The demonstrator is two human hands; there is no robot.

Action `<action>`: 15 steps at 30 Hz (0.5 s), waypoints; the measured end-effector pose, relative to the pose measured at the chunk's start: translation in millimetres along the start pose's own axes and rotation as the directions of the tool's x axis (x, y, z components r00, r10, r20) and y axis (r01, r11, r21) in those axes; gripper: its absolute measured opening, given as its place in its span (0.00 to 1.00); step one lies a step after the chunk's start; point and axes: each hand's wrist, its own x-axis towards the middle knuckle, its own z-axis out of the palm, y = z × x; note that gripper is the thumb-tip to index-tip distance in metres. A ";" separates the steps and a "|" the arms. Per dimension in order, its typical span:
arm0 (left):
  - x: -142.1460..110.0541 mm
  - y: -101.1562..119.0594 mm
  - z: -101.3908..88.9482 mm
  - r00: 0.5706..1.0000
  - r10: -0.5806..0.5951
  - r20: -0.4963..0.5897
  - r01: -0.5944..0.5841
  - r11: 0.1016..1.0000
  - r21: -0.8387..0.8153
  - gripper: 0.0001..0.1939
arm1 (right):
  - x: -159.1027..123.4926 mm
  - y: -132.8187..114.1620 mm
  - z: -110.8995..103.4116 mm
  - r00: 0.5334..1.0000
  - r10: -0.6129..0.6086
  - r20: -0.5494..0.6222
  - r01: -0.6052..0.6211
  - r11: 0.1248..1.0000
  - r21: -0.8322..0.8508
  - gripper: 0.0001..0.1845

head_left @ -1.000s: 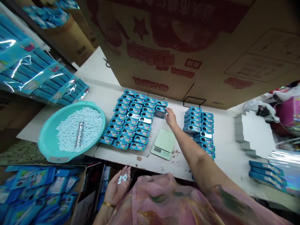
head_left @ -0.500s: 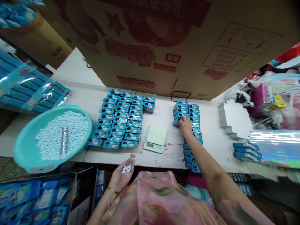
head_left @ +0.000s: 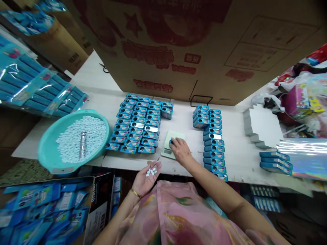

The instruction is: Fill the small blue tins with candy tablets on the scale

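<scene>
My left hand (head_left: 143,182) is turned palm up near the table's front edge, cradling several small white tablets (head_left: 151,172). Over the digital kitchen scale (head_left: 168,153), my right hand (head_left: 182,151) has its fingers around a small blue tin (head_left: 171,142), mostly hidden beneath them. I cannot tell whether the tin touches the weighing plate. Left of the scale, rows of blue tins (head_left: 138,125) stand close together, each with a dark round spot on top. Another double column of blue tins (head_left: 214,148) is to the right.
A turquoise basin (head_left: 46,143) of white tablets, with a clear tube (head_left: 82,144) lying in it, stands at left. A large cardboard box (head_left: 178,78) blocks the back. White card pieces (head_left: 265,127) and blue boxes (head_left: 276,161) lie at right; an open carton (head_left: 88,204) is below left.
My right hand has moved left from the right-hand tins to the scale, bringing one tin along. My left hand still bears the tablets. The whole view has shifted slightly.
</scene>
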 end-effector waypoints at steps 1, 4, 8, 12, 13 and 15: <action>-0.4 -0.3 1.6 1.000 -0.001 0.018 0.001 1.000 -0.004 0.12 | -4.4 -10.4 2.2 0.999 -0.039 0.006 0.038 0.998 0.043 0.11; -0.7 -3.0 3.2 0.998 -0.032 0.049 0.033 0.999 -0.035 0.13 | -17.0 -46.3 12.8 0.976 -0.199 0.089 0.182 0.969 0.167 0.15; 0.7 -8.5 -0.1 0.992 -0.074 0.100 0.077 0.997 -0.029 0.15 | -22.8 -80.1 32.7 0.973 -0.201 0.114 0.182 0.970 0.164 0.18; 2.4 -12.3 -5.7 0.985 -0.113 0.128 0.109 0.993 0.037 0.17 | -25.2 -82.2 37.3 0.966 -0.209 0.152 0.186 0.970 0.156 0.11; 2.6 -13.0 -7.0 0.986 -0.117 0.115 0.112 0.993 0.049 0.17 | -26.6 -79.8 35.1 0.962 -0.218 0.165 0.187 0.965 0.183 0.10; 2.7 -14.2 -9.1 0.987 -0.134 0.091 0.126 0.988 0.087 0.16 | -29.9 -74.6 28.9 0.950 -0.256 0.177 0.208 0.946 0.250 0.09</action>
